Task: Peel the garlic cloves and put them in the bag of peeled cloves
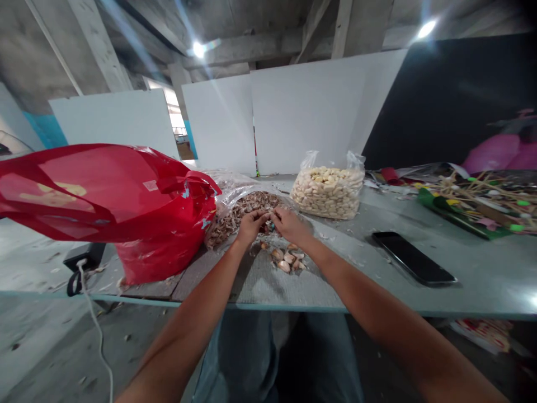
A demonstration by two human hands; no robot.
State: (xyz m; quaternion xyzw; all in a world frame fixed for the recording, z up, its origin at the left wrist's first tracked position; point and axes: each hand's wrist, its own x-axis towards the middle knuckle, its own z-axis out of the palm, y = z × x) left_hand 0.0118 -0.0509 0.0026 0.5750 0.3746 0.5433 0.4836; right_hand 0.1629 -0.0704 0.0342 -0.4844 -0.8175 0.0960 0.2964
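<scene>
My left hand (250, 225) and my right hand (289, 223) meet at the fingertips over the table, both closed in a pinch. Between them is a small pale piece, seemingly a garlic clove, mostly hidden by the fingers. Just below lies a little heap of unpeeled garlic cloves (287, 259). Behind my hands, a mound of dry brownish garlic skins (254, 202) spills from a clear plastic bag (235, 194). Back right of my hands stands a clear bag of peeled garlic cloves (328, 193).
A large red bag (161, 252) stands at the left, beside a black power adapter (85, 256) with a white cable (97, 327). A black phone (413, 258) lies on the table (356, 280) at the right. Farther right are thin sticks (482, 196) on a green sheet.
</scene>
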